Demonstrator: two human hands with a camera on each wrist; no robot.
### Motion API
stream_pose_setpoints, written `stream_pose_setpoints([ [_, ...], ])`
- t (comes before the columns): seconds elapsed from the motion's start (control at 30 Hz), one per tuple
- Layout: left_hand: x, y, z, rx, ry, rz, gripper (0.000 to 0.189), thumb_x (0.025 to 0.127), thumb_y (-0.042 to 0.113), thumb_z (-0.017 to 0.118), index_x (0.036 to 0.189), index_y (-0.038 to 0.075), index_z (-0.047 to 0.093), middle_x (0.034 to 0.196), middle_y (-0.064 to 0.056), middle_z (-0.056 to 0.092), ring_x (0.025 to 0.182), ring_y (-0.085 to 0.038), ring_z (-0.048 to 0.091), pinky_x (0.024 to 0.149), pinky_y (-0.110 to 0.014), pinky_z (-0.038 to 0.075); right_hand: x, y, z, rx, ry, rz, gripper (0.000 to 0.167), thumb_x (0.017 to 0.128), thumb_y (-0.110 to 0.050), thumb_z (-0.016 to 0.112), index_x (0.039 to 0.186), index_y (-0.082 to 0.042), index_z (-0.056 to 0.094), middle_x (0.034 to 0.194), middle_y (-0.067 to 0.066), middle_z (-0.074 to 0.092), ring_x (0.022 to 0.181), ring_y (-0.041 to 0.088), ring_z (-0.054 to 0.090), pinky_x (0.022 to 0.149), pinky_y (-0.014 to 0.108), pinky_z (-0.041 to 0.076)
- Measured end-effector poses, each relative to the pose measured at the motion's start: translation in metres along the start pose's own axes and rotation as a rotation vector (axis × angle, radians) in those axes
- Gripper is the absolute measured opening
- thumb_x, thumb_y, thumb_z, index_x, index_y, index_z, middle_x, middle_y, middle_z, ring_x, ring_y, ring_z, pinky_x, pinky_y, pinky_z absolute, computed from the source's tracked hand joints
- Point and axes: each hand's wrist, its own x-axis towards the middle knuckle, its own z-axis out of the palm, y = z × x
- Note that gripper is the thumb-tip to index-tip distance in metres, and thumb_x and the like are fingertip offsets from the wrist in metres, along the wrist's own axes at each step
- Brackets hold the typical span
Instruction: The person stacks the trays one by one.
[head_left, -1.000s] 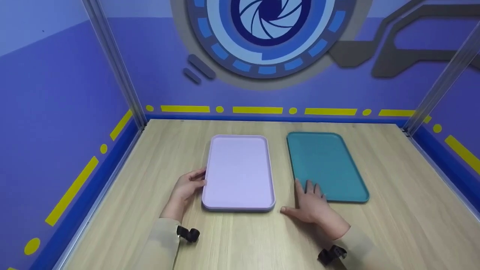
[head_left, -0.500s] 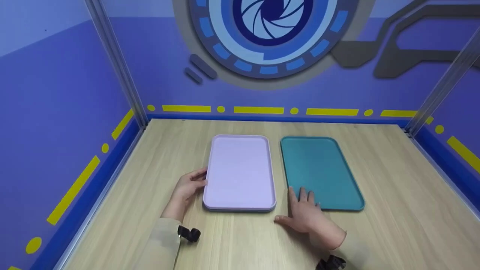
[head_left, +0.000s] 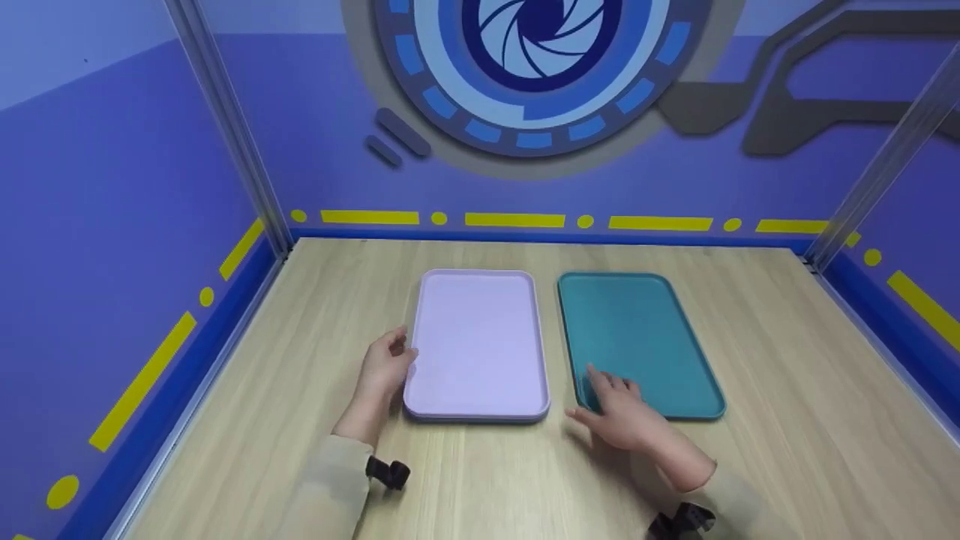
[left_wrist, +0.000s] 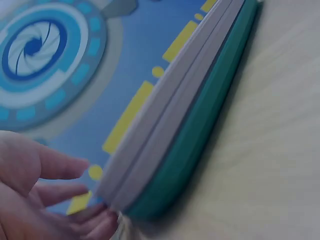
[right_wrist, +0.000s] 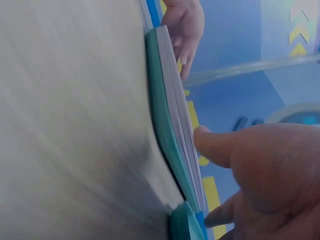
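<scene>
Two lilac trays (left_wrist: 155, 135) lie stacked on a green tray (left_wrist: 200, 125), their edges showing in the left wrist view; from the head only the upper lilac tray (head_left: 480, 341) shows well. My left hand (head_left: 385, 369) is at the stack's left edge with fingers loosely bent, and whether it touches cannot be told. To the right of the stack lies a separate teal tray (head_left: 637, 337). Over its near left corner my right hand (head_left: 624, 420) hovers, fingers relaxed and thumb spread to the left. Nothing is held in that hand.
The wooden table (head_left: 480, 480) carries both the stack and the single tray, with a narrow gap between them. A blue-purple wall (head_left: 315, 150) with yellow dashes rises behind it. Metal posts (head_left: 232, 127) stand at the back corners.
The teal tray slid left and nearer me under my right hand, then stopped. My right hand has since lifted and shifted right. My left hand's fingers have loosened from the stack's edge.
</scene>
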Motion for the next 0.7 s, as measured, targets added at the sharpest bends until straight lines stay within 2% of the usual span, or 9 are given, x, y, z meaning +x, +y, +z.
stream_pose_setpoints([
  [0.07,-0.007,0.01,0.008,0.056,0.047,0.079,0.055,0.099,0.0,0.056,0.151,-0.008,0.041,0.154,-0.031,0.043,0.146,-0.047,0.041,0.121,-0.053,0.039,0.0,0.011,-0.009,0.106,0.031,-0.033,0.086,0.101,-0.052,0.06,0.16,0.001,0.027,0.159,0.035,0.034,0.148,0.059,0.027,0.117,0.072,0.031],
  [0.17,-0.02,0.02,0.024,0.015,0.061,0.237,0.052,0.097,-0.002,0.058,0.146,-0.011,0.045,0.147,-0.033,0.05,0.141,-0.049,0.046,0.118,-0.056,0.042,0.001,0.03,-0.025,0.235,0.101,-0.077,0.075,0.104,-0.042,0.058,0.157,0.006,0.032,0.155,0.035,0.041,0.145,0.055,0.036,0.117,0.067,0.035],
  [0.23,-0.028,0.025,0.037,-0.02,0.022,0.32,0.049,0.095,-0.005,0.058,0.142,-0.015,0.048,0.139,-0.036,0.055,0.134,-0.05,0.052,0.114,-0.055,0.046,0.004,0.044,-0.037,0.295,0.151,-0.076,0.069,0.106,-0.036,0.057,0.155,0.007,0.034,0.153,0.036,0.043,0.143,0.054,0.041,0.115,0.065,0.039],
  [0.3,-0.035,0.03,0.053,-0.079,-0.057,0.341,0.047,0.095,-0.006,0.058,0.14,-0.017,0.049,0.134,-0.037,0.058,0.129,-0.049,0.057,0.11,-0.051,0.051,0.006,0.057,-0.051,0.333,0.196,-0.054,0.066,0.107,-0.033,0.056,0.154,0.009,0.035,0.152,0.036,0.044,0.142,0.054,0.041,0.114,0.064,0.04],
  [0.4,-0.04,0.039,0.078,-0.16,-0.199,0.269,0.045,0.097,-0.005,0.056,0.139,-0.019,0.048,0.132,-0.037,0.058,0.122,-0.042,0.062,0.103,-0.042,0.056,0.01,0.078,-0.072,0.369,0.226,-0.004,0.065,0.108,-0.031,0.052,0.154,0.01,0.032,0.153,0.038,0.041,0.143,0.054,0.038,0.116,0.064,0.038],
  [0.5,-0.041,0.049,0.105,-0.233,-0.322,0.131,0.043,0.1,-0.002,0.055,0.14,-0.018,0.049,0.135,-0.035,0.059,0.119,-0.032,0.065,0.099,-0.035,0.058,0.013,0.098,-0.091,0.399,0.212,0.069,0.067,0.11,-0.034,0.047,0.156,0.012,0.026,0.155,0.04,0.036,0.145,0.054,0.035,0.117,0.063,0.036],
  [0.63,-0.037,0.059,0.139,-0.294,-0.424,-0.026,0.041,0.105,0.004,0.052,0.141,-0.016,0.049,0.139,-0.032,0.059,0.125,-0.034,0.064,0.101,-0.034,0.058,0.014,0.121,-0.111,0.484,0.141,0.189,0.073,0.11,-0.04,0.039,0.158,0.011,0.018,0.16,0.04,0.025,0.148,0.053,0.031,0.118,0.062,0.037],
  [0.7,-0.033,0.061,0.155,-0.335,-0.453,-0.096,0.042,0.107,0.006,0.049,0.142,-0.016,0.047,0.142,-0.033,0.057,0.132,-0.038,0.06,0.106,-0.037,0.055,0.015,0.131,-0.118,0.535,0.088,0.232,0.075,0.11,-0.043,0.036,0.159,0.011,0.016,0.161,0.039,0.024,0.143,0.049,0.04,0.113,0.057,0.045],
])
